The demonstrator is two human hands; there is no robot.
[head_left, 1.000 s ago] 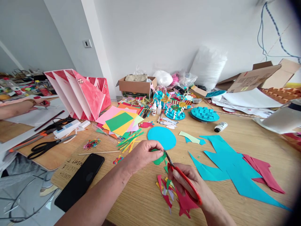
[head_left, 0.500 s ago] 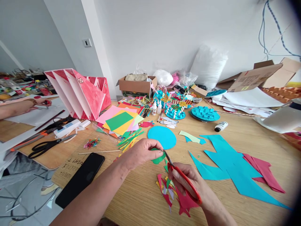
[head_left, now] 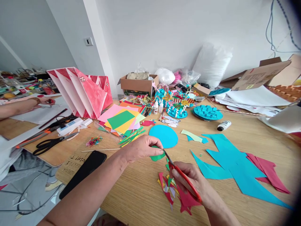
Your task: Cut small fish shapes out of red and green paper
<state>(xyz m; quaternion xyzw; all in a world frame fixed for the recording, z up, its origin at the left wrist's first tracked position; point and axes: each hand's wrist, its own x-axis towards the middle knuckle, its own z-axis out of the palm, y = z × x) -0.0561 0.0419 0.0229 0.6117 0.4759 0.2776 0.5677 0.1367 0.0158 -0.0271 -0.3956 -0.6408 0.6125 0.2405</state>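
My left hand (head_left: 141,148) pinches a small green paper piece (head_left: 157,156) just above the wooden table (head_left: 235,210). My right hand (head_left: 191,183) is closed round red-handled scissors (head_left: 182,175), whose blades meet the right edge of the green piece. Under my right hand lies a heap of red, yellow and green paper offcuts (head_left: 175,194). Just beyond the green piece rests a blue paper circle (head_left: 164,136).
A black phone (head_left: 83,174), black scissors (head_left: 51,142) and a stack of coloured paper (head_left: 122,121) lie to the left. Large blue and red offcuts (head_left: 237,169) lie to the right. A glue bottle (head_left: 224,126), folded red card (head_left: 82,91) and boxes stand behind. Another person's hand (head_left: 44,101) works far left.
The view has shifted a little; my hands, the green piece and the scissors keep nearly the same pose.
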